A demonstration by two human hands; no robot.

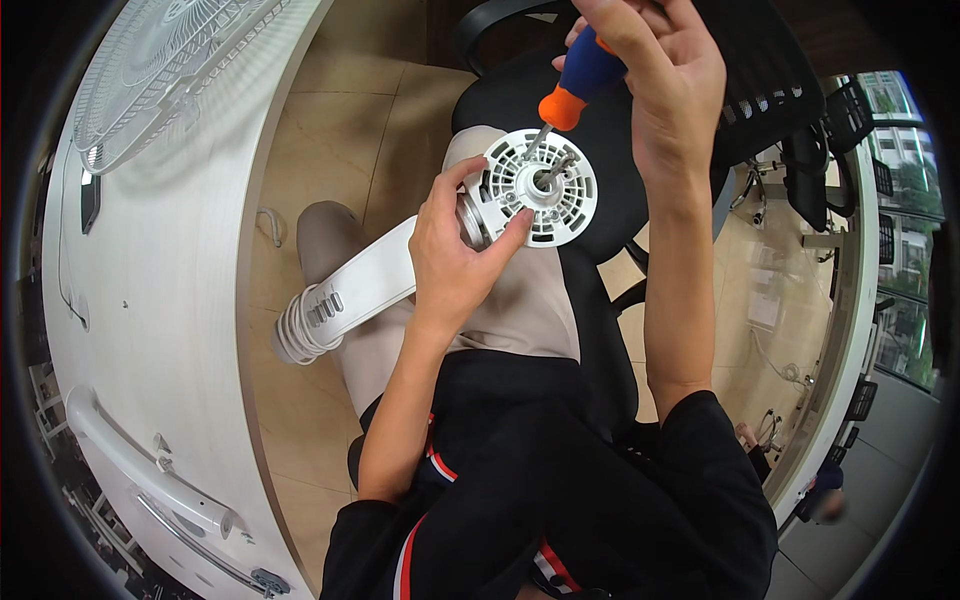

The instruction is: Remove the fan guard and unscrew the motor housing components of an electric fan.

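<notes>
My left hand (455, 235) is wrapped round the motor housing of a white fan body, with fingers and thumb at the edge of its round slotted face (570, 210). A metal shaft sticks out of the middle of that face. The fan's white stem (375, 270) slopes down across my lap to a row of grey buttons, with a white cord coiled round its end. Above the motor, my right hand (675, 85) grips a screwdriver (590, 75) with a blue and orange handle. Its tip points down to the upper part of the slotted face; whether it sits in a screw I cannot tell.
On the white table (180, 270) to my left lie a wire fan grille (170, 70), a dark flat object (90, 203) and a curved white tubular part (150, 465). A black office chair (740, 70) stands close ahead. Another table edge (840, 330) runs along the right.
</notes>
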